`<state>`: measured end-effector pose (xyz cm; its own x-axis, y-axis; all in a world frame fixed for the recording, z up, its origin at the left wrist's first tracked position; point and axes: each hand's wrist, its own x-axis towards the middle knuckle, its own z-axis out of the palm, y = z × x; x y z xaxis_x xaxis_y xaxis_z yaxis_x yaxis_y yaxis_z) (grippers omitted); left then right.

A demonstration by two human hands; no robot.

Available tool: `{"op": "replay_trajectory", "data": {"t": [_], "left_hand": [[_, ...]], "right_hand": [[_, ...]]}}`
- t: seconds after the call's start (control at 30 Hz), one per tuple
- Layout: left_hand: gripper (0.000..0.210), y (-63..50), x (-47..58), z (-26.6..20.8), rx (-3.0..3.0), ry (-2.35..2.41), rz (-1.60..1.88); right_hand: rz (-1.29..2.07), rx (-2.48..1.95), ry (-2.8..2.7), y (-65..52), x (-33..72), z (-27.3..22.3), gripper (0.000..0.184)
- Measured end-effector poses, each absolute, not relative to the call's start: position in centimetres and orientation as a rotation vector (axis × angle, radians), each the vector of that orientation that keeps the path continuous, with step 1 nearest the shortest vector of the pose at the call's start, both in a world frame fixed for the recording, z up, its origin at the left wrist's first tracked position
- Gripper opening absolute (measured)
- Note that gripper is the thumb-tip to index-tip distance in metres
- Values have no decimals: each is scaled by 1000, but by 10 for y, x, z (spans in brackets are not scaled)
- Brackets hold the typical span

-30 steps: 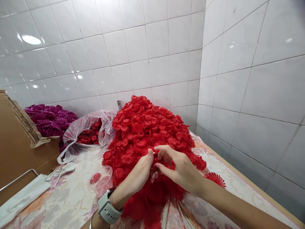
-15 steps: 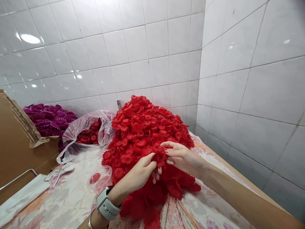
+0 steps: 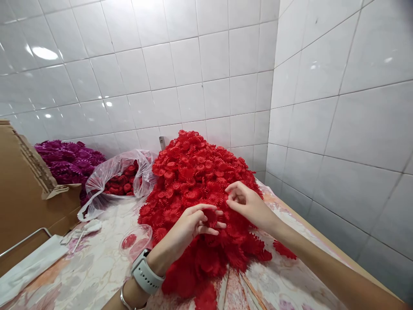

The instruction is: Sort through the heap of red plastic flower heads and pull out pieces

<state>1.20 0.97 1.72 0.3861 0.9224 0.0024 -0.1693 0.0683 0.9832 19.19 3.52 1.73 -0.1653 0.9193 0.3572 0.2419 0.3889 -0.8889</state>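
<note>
A large heap of red artificial flower heads (image 3: 193,172) stands in front of me. At the heap's near side, my left hand (image 3: 193,221) holds one red artificial flower (image 3: 211,216) by thumb and forefinger, its other fingers spread behind it. To the right and slightly higher, my right hand (image 3: 247,204) is apart from the left, thumb and forefinger drawn together in front of the heap. Whatever sits between those fingertips is too small to make out. Flat red petal pieces (image 3: 206,262) lie below the hands, and another red piece (image 3: 284,249) rests beside my right forearm.
Left of the heap stand a clear plastic bag (image 3: 111,172) with darker red flowers, a purple flower pile (image 3: 71,161) and a cardboard box (image 3: 29,185). A clear round tub (image 3: 142,234) sits near my left wrist. Tiled walls (image 3: 180,64) close the back and right.
My hands have moved apart: the right went up and away from the flower, while the left keeps one and has spread its fingers. A red piece now shows beside my right forearm.
</note>
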Motion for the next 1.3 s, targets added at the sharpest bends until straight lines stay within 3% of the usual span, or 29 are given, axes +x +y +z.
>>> {"op": "replay_trajectory", "data": {"t": [0.13,0.27,0.83,1.0,1.13,1.3], "left_hand": [[16,5,15,20,1074,832,1047],[18,2,18,22,1161,783,1056],[33,4,19,16,1499,1088,1009],[46,-2,22,22,1510,960,939],[36,-3,22,21,1532,896,891],[26,2,21,14,1498,896,842]], "right_hand": [[315,-1230,-1960,34,190,12,7],[213,-1219,-1930,30,189,13,9],[656,-824,-1939,2,175,20,12],[567,-846,-2001,4,173,15,17],[519,-849,-2003,7,174,12,14],[1088,-815,-1669,17,179,14,8]]}}
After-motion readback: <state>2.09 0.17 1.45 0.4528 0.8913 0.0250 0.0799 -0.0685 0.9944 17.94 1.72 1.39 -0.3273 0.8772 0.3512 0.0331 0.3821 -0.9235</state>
